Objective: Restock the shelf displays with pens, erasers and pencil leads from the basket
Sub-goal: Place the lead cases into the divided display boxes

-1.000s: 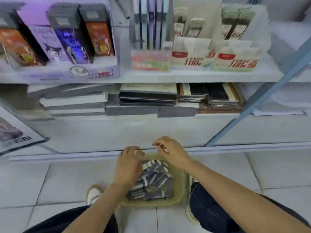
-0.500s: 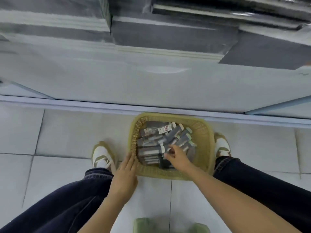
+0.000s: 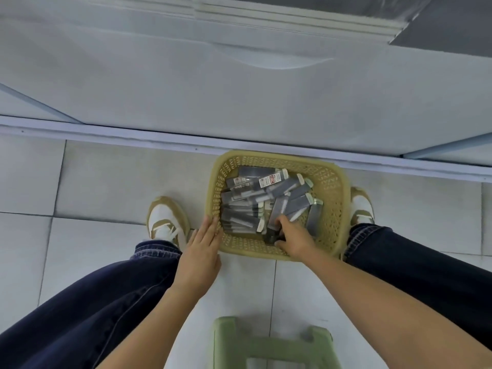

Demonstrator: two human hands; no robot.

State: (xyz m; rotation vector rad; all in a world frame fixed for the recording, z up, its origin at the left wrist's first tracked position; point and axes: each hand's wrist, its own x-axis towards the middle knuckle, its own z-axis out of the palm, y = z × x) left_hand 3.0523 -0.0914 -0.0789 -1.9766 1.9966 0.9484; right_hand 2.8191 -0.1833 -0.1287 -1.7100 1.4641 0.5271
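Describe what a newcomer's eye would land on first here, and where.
A yellow basket stands on the floor between the person's shoes, heaped with grey packets. The right hand curls round packets at its near side, while the left hand lies flat against its left corner.

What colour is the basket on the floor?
The basket is tan-yellow plastic with a woven lattice pattern, best seen in the head view.

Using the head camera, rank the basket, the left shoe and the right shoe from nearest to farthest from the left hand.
1. The basket: the left hand touches its left rim.
2. The left shoe: on the floor just left of that hand.
3. The right shoe: beyond the basket's far side.
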